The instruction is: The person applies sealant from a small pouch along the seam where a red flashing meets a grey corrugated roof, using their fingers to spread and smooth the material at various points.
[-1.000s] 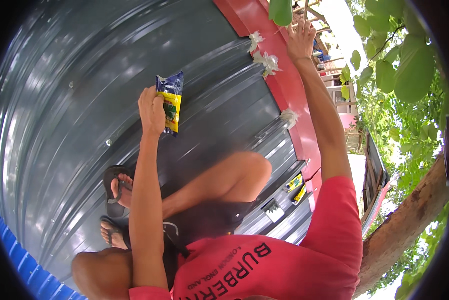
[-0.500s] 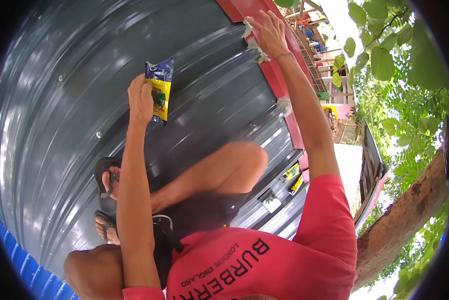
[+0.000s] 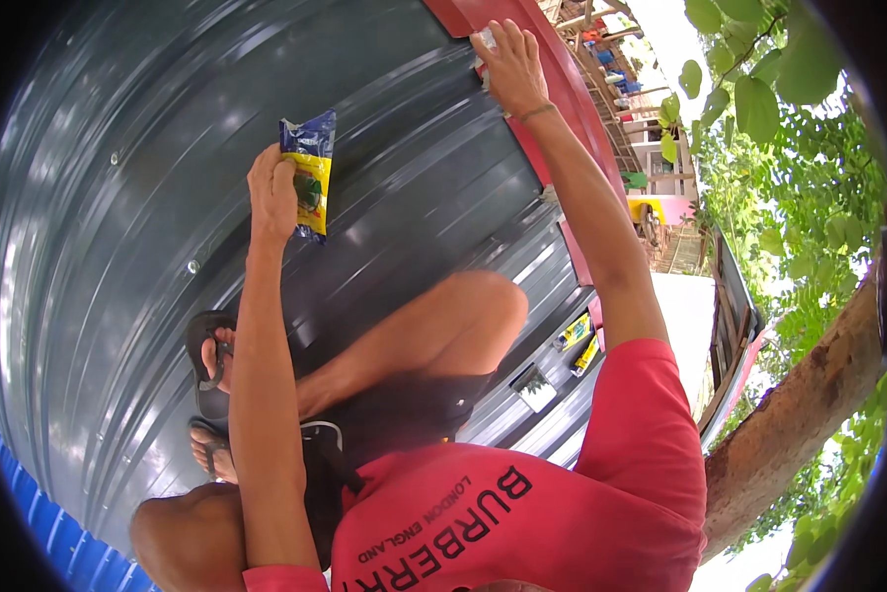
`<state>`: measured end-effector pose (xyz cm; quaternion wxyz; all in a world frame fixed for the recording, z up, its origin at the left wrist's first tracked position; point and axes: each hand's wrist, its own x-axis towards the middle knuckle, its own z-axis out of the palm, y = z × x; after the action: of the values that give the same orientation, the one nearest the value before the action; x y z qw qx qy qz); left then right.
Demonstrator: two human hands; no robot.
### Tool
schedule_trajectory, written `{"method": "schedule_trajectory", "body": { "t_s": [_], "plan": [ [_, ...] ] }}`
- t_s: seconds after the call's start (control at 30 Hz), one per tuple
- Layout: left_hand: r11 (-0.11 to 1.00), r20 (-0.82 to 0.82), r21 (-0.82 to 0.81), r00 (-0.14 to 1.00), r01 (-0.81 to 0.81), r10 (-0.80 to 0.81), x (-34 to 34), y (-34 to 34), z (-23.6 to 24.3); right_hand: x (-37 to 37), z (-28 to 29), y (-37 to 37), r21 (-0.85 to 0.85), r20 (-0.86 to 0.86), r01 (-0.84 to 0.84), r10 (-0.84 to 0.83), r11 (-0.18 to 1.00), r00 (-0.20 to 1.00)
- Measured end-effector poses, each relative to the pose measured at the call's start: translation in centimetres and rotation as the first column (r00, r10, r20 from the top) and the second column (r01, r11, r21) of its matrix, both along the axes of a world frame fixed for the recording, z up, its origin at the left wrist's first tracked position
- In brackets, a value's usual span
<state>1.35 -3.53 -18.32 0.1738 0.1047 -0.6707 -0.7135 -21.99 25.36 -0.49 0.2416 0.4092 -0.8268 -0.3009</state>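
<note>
My left hand (image 3: 272, 195) is closed around the edge of a blue and yellow plastic packet (image 3: 311, 183), held above the dark ribbed metal roof sheet (image 3: 394, 148). My right hand (image 3: 514, 71) reaches far forward to the red metal trim (image 3: 534, 158) along the roof's right edge. Its fingers are stretched and slightly apart, pressing at the trim's inner border. A whitish putty-like lump (image 3: 487, 39) shows at the fingertips. More of this material lies partly hidden under the hand, and another small bit shows beside the forearm.
Two yellow packets (image 3: 579, 342) and a flat rectangular device (image 3: 533, 388) lie on the roof to my right. My bent knee (image 3: 493, 301) and sandalled feet (image 3: 216, 365) rest on the sheet. Past the trim are a tree branch (image 3: 799, 424), leaves and lower buildings.
My right hand has shifted slightly left along the trim's inner border, covering more of the whitish material. The left hand still grips the packet, nearly unmoved.
</note>
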Motion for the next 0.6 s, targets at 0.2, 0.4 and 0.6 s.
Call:
{"method": "schedule_trajectory", "body": {
  "t_s": [0.2,0.4,0.6],
  "plan": [
    [1.000,-0.011,0.011,1.000,0.010,-0.009,0.0,-0.2,-0.3,0.4,0.5,-0.7,0.072,-0.050,0.040,-0.036,0.997,0.998],
    [1.000,-0.002,0.018,1.000,0.011,-0.011,0.0,-0.2,-0.3,0.5,1.4,-0.1,0.089,-0.033,0.049,-0.047,0.995,0.998],
    [1.000,-0.008,-0.015,1.000,-0.004,0.003,0.3,-0.2,0.7,0.3,2.3,1.2,0.016,0.043,0.032,-0.033,0.999,0.999]
  ]
}}
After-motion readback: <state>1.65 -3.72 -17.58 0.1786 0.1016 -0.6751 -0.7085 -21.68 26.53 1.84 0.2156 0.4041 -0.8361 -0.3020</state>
